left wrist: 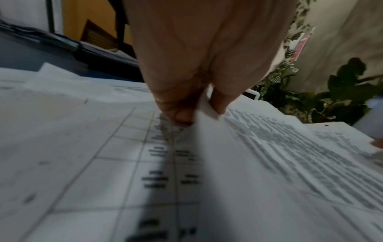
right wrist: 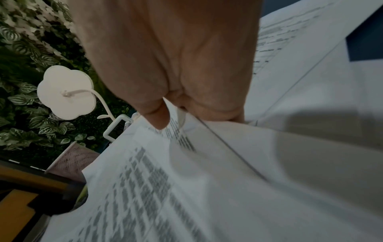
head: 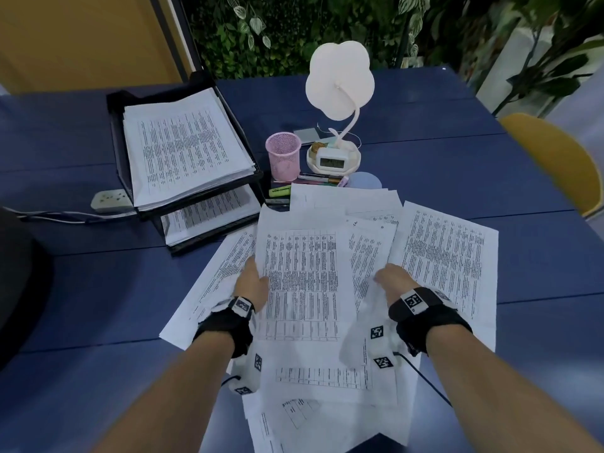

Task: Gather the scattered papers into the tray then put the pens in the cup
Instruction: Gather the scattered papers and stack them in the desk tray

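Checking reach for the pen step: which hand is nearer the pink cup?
Left, narrowly. The left hand lies below-left of the pink cup; the right hand lies farther off, below-right.

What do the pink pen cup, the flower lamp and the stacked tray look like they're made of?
Pink pen cup: probably painted wire mesh, since a fine see-through grid shows in its wall. Flower lamp: likely matte white plastic, with smooth moulded petals and a thin curved neck. Stacked tray: black, with a thin rigid frame; metal or plastic, I can't tell which.
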`<state>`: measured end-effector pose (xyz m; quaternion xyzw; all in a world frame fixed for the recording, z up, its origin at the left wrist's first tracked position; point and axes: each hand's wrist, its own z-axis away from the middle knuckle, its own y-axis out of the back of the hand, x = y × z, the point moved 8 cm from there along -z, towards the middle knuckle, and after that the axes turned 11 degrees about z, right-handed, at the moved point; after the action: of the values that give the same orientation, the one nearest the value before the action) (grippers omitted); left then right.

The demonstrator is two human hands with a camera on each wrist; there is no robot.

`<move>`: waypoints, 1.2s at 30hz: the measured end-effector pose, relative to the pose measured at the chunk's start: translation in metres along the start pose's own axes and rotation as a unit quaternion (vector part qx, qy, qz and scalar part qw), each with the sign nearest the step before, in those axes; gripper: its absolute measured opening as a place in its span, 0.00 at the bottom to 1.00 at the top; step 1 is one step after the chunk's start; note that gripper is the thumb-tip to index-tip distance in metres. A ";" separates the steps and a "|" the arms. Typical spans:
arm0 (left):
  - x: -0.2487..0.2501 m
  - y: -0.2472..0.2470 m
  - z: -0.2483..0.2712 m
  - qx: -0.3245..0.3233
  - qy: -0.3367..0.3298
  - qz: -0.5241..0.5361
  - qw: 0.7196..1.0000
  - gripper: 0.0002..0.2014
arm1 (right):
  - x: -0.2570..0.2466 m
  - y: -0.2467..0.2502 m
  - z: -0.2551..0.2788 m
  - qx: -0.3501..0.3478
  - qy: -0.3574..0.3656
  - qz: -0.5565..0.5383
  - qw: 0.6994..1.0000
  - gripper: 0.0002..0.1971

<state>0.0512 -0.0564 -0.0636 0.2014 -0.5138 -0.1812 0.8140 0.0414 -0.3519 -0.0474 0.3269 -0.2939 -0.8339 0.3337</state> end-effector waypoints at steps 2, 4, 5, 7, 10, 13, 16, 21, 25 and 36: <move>0.004 -0.015 0.001 -0.046 -0.006 -0.047 0.998 0.28 | 0.003 -0.004 0.002 -0.029 -0.027 -0.024 0.999 0.23; 0.006 -0.026 0.002 -0.093 -0.001 -0.075 0.993 0.27 | 0.005 -0.012 -0.001 -0.044 -0.028 -0.059 0.997 0.25; 0.009 -0.029 0.004 -0.108 -0.007 -0.074 0.991 0.26 | 0.005 -0.013 -0.001 -0.045 -0.039 -0.067 0.996 0.25; 0.012 -0.029 0.005 -0.115 -0.014 -0.040 0.992 0.24 | 0.009 -0.014 -0.008 -0.027 -0.042 -0.053 0.997 0.22; 0.008 -0.022 0.002 -0.091 -0.010 -0.016 0.996 0.19 | 0.011 -0.009 -0.011 -0.016 -0.026 -0.027 0.999 0.19; 0.006 -0.021 0.001 -0.077 -0.016 -0.056 0.995 0.20 | 0.008 -0.009 -0.006 -0.040 -0.041 -0.095 0.994 0.21; 0.011 -0.032 0.000 -0.097 -0.041 -0.137 0.985 0.26 | 0.005 -0.011 -0.004 -0.045 -0.020 -0.091 0.995 0.26; 0.010 -0.040 -0.001 -0.085 -0.048 -0.305 0.947 0.31 | 0.011 -0.017 -0.016 -0.045 0.010 -0.085 0.995 0.23; 0.009 -0.023 -0.003 -0.038 -0.040 -0.189 0.980 0.33 | 0.013 -0.010 -0.016 -0.024 0.031 -0.137 0.990 0.21; 0.065 0.015 0.004 -0.023 -0.079 0.202 0.976 0.20 | -0.047 0.050 0.018 0.077 0.160 -0.336 0.925 0.15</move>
<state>0.0757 -0.0766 -0.0044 0.0600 -0.6020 -0.0397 0.7952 0.0727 -0.3419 0.0154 0.5600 -0.1724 -0.8088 0.0502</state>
